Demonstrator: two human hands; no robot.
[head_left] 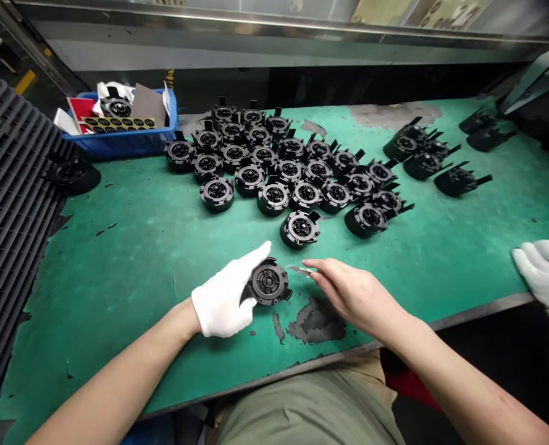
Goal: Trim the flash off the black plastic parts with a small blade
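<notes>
My left hand, in a white glove, grips a round black plastic part by its left side, its ringed face turned up toward me. Bare and pinched, my right hand holds a small knife blade between thumb and fingers. The blade's tip points left at the part's right edge; whether it touches cannot be made out. Just beyond the hands stands another black part of a similar kind, with a shiny centre. Behind it several more black parts sit close together on the green bench top.
A blue bin with papers and a black part stands at the back left, near a stack of grey ribbed trays. More black parts stand at the right. Another person's gloved hand rests at the right edge.
</notes>
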